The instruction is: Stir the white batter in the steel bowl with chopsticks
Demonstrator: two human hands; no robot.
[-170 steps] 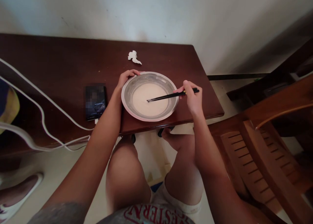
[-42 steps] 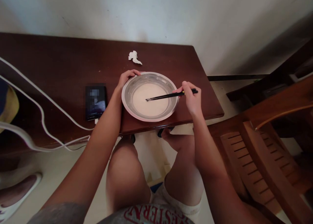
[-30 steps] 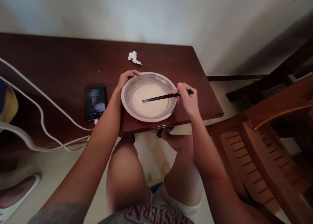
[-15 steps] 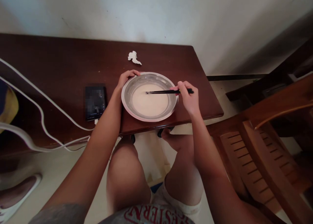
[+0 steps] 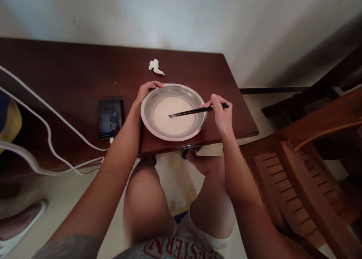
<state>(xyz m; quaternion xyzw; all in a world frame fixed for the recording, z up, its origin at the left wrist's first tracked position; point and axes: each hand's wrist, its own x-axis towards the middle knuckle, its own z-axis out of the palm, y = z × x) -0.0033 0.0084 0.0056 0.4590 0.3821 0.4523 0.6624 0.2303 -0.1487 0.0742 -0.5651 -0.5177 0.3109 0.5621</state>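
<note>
A round metal bowl [image 5: 146, 120] stands at the front edge of the dark wooden table, with a pale, creamy liquid [image 5: 172, 125] in it. My left hand [image 5: 147, 91] grips the bowl's far left rim, its thumb side partly hidden. In my right hand [image 5: 222, 111] is a pair of black chopsticks [image 5: 192, 111], held closed over the bowl's right side. Their coated tips meet the liquid near the middle of the bowl.
A crumpled white tissue [image 5: 155, 67] lies behind the bowl. To the left are a phone [image 5: 110, 118] on a charger and several white cables [image 5: 46, 128]. The wooden table [image 5: 70, 74] meets a wall at the back; a slatted wooden chair [image 5: 285, 183] stands at the right.
The chopsticks' tips have shifted toward me in the liquid, and my right hand has moved slightly to the right. My left hand and the bowl stay in place.
</note>
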